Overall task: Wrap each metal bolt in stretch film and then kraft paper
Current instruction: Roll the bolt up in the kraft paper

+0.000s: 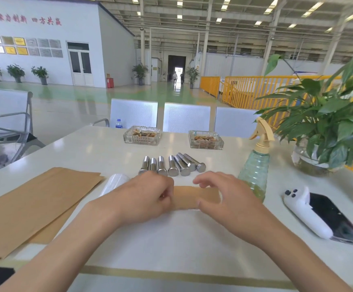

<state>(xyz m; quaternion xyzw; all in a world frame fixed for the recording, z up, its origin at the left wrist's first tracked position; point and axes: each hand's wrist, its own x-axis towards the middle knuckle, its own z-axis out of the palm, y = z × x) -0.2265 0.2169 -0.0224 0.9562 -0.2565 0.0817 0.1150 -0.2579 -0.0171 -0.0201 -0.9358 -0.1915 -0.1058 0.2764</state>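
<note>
A kraft-paper bundle (194, 197), presumably enclosing a bolt, lies on the white counter (171, 239) between the hands. Its left end is pinched by the curled fingers of the left hand (146, 197); the right hand (224, 199) arches over the right end, fingers loosely bent, and whether the paper is gripped cannot be told. For a tight roll, the matte paper should be kept taut and its ends folded squarely. Seven bare bolts (171, 165), smooth, cylindrical and hex-headed, lie just beyond; flat kraft sheets (34, 203) and a translucent film roll (114, 183) lie to the left.
</note>
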